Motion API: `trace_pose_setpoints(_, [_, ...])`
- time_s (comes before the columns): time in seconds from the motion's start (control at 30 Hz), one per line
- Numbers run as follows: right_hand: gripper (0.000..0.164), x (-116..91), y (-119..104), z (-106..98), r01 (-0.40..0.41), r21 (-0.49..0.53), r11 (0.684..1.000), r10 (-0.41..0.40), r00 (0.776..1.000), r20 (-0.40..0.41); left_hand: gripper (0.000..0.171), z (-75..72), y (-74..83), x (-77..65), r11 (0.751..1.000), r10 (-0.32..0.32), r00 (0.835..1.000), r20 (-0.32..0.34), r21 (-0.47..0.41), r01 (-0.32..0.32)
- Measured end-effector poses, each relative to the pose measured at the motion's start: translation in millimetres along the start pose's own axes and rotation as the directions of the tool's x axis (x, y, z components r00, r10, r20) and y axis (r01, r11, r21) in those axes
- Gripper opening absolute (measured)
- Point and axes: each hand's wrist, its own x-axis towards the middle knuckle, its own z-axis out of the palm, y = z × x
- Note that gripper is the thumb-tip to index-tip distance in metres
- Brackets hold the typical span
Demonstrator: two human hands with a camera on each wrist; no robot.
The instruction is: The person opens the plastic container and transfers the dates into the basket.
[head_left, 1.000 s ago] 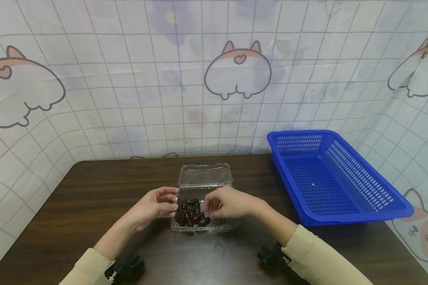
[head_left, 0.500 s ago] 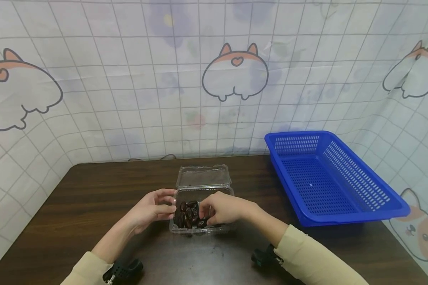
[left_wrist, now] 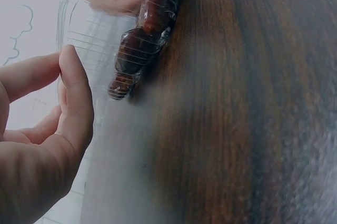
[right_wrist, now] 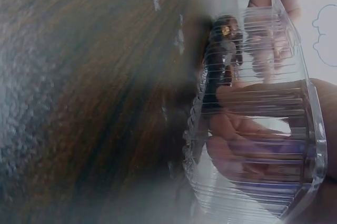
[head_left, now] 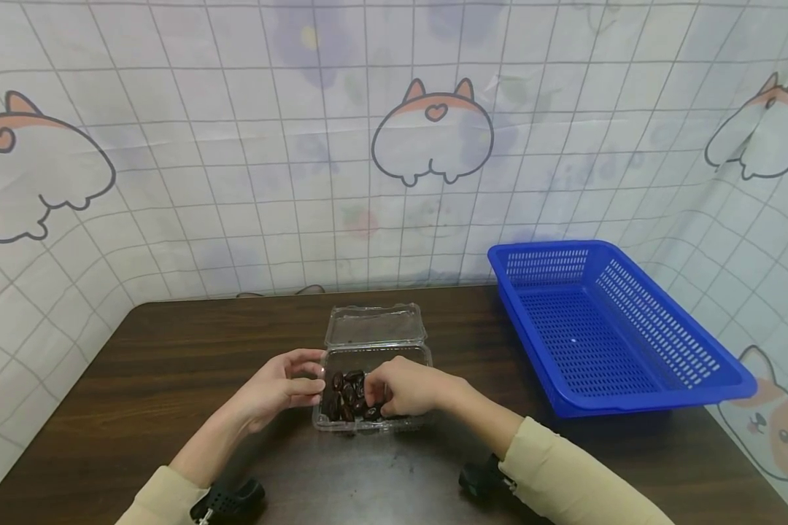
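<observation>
Clear plastic box [head_left: 361, 359], thin and shiny, ribbed along its walls; lid [head_left: 376, 326] folded open toward the bench's back edge. Box sits mid-bench, well in from the left and right edges. Inside, date-like fruit [head_left: 347, 398]: oblong, wrinkled, glossy, dark brown, reddish where light catches it, heaped toward the box's left side.

Left hand [head_left: 287, 384] pinches the box's left wall between thumb and forefinger, other fingers bent behind. Right hand [head_left: 409, 388] reaches into the box, fingers bent down at the heap; whether they pinch a piece cannot be told.

Count: one box, one lid, two hands. Fruit several, overlapping and partly covered by the right hand, so exact number unclear. One blue basket [head_left: 591, 335], slotted walls, at the bench's right edge near the back right corner. One bench [head_left: 190, 364], dark wood grain. Two pale yellow sleeves [head_left: 571, 474], a black wrist device [head_left: 236, 499] beside each.
</observation>
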Motion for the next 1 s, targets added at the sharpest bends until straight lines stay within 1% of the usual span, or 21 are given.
trace_pose_setpoints(0.13, [0.022,1.2,0.0,1.4,-0.008,-0.008,1.0,0.008,1.0,-0.006,0.062,-0.1,0.1,0.2,1.0,0.002,1.0,0.0,0.003,-0.002])
trace_pose_setpoints(0.4, [0.019,0.5,-0.7,1.5,0.019,-0.026,0.999,-0.02,1.0,-0.018,0.063,0.6,0.9,-0.2,1.0,0.0,1.0,0.0,0.003,0.0])
trace_pose_setpoints(0.67, [0.018,-3.3,-2.7,-0.5,0.023,-0.001,1.0,-0.023,0.999,-0.037,0.063,2.6,1.3,-0.9,1.0,0.002,1.0,0.004,0.003,-0.002])
trace_pose_setpoints(0.83, [0.017,-4.6,-4.3,-4.0,0.062,0.0,0.998,-0.062,0.996,-0.061,0.063,1.5,0.8,-0.5,1.0,0.003,1.0,0.003,0.0,-0.003])
trace_pose_setpoints(1.0, [0.017,-6.3,-4.2,-9.2,0.105,0.01,0.994,-0.104,0.989,-0.102,0.062,0.6,0.4,0.1,1.0,0.005,1.0,0.002,0.003,-0.005])
